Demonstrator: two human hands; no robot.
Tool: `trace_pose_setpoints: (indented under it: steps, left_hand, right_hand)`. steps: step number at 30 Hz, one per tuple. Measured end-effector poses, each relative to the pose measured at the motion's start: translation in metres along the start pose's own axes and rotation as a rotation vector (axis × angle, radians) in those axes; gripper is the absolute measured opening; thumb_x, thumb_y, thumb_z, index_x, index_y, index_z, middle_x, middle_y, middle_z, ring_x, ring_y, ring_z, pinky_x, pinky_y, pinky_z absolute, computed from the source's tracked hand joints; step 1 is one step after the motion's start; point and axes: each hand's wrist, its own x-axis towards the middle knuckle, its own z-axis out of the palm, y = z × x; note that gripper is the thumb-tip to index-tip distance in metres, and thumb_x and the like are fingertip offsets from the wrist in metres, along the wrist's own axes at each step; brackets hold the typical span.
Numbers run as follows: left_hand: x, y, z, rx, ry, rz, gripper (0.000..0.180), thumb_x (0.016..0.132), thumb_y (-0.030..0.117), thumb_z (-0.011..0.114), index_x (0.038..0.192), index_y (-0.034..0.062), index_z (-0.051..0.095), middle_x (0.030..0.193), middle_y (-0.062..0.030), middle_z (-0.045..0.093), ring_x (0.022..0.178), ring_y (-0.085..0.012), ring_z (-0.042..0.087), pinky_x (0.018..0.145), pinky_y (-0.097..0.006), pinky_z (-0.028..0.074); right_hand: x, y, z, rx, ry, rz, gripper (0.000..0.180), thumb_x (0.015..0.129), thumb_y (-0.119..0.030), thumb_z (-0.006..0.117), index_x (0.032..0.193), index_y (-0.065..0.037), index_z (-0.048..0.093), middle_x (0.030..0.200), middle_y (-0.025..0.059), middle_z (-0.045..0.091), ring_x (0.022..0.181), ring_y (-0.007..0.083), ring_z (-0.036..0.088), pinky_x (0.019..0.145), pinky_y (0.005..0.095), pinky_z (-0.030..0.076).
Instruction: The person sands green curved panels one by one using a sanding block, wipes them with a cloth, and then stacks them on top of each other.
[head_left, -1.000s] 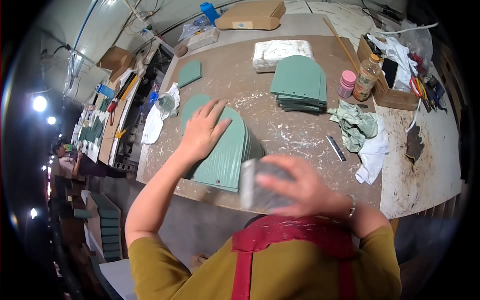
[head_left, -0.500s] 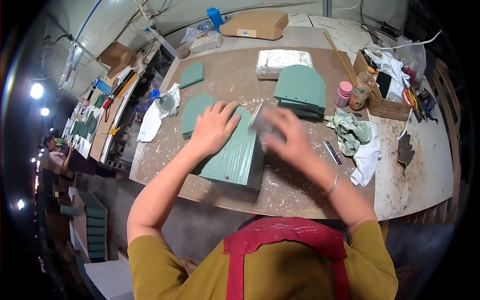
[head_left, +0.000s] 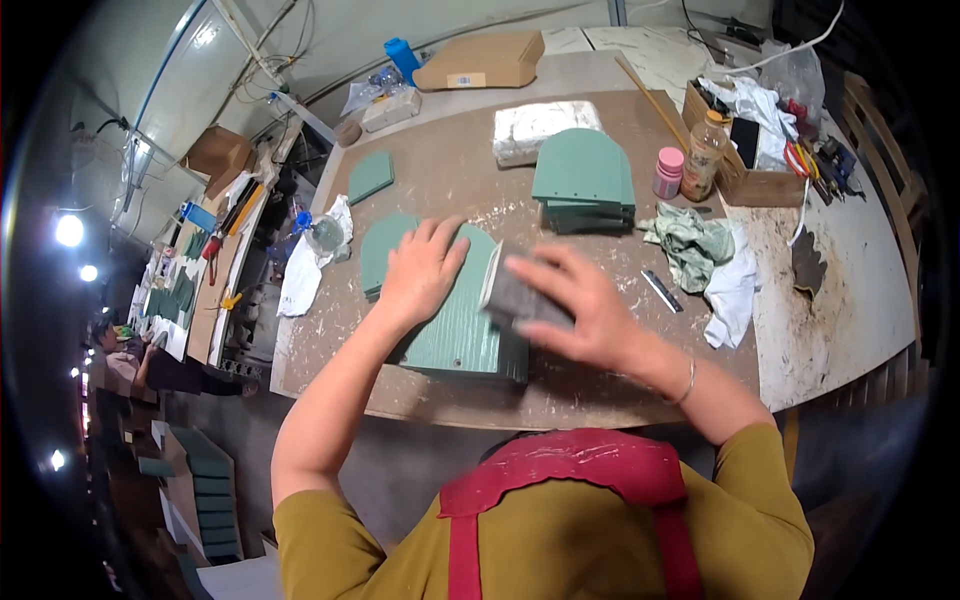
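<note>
On your tabletop [head_left: 640, 375] an arched green panel [head_left: 455, 340] points away from you—left hand [head_left: 420, 275] spread atop, right hand [head_left: 592, 305] clamping a grey block [head_left: 512, 290] at its right.

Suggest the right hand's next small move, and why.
Probably slide the gray block along the green stack's right edge: the right hand grips it there, pale face toward the stack, while the left hand lies flat on top, seemingly steadying it.
</note>
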Motion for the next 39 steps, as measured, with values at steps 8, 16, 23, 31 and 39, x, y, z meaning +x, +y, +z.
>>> trace_pose_setpoints:
  steps: [8,16,23,31,39]
  left_hand:
    - [-0.006,0.009,-0.02,0.033,0.139,0.089,0.046,0.099,0.029,0.053,0.14,0.0087,0.048,0.139,-0.0169,0.051,0.128,-0.0399,0.047,0.105,-0.047,0.039]
    - [-0.097,0.044,-0.02,0.08,0.068,0.432,0.072,0.084,0.054,0.067,0.142,0.0135,0.052,0.149,-0.0075,0.049,0.132,-0.0313,0.049,0.106,-0.05,0.041]
    - [-0.097,0.04,-0.01,0.071,0.245,0.488,0.072,0.084,0.058,0.065,0.139,0.0126,0.055,0.144,-0.0053,0.055,0.126,-0.0272,0.056,0.102,-0.042,0.045]
    - [-0.107,0.038,-0.003,-0.031,0.13,0.393,0.073,0.087,0.057,0.062,0.141,0.0095,0.051,0.145,-0.0118,0.05,0.134,-0.0301,0.046,0.111,-0.046,0.035]
    - [-0.107,0.037,-0.002,-0.01,0.256,0.416,0.066,0.087,0.054,0.062,0.135,0.0091,0.055,0.142,-0.0085,0.051,0.129,-0.029,0.049,0.107,-0.045,0.039]
  right_hand:
    - [0.036,0.04,-0.003,-0.056,-0.106,0.462,0.056,0.09,-0.041,0.066,0.136,-0.009,0.057,0.117,0.0178,0.061,0.108,0.0366,0.061,0.095,0.0413,0.048]
    - [0.054,0.011,-0.013,-0.16,-0.284,0.355,0.054,0.092,-0.044,0.061,0.131,-0.007,0.06,0.123,0.0186,0.061,0.113,0.0375,0.06,0.097,0.0422,0.048]
    - [0.182,-0.016,0.069,-0.403,-0.873,0.256,0.05,0.087,-0.046,0.059,0.117,-0.007,0.071,0.117,0.0195,0.066,0.111,0.036,0.063,0.092,0.0451,0.051]
    - [0.187,-0.087,0.11,-0.145,-1.363,-0.131,0.051,0.082,-0.042,0.068,0.123,-0.013,0.07,0.117,0.0168,0.066,0.108,0.035,0.064,0.093,0.0434,0.051]
    - [0.238,-0.073,0.098,-0.586,-1.1,-0.05,0.039,0.083,-0.042,0.068,0.11,-0.014,0.076,0.099,0.0127,0.074,0.096,0.0343,0.069,0.086,0.0425,0.054]
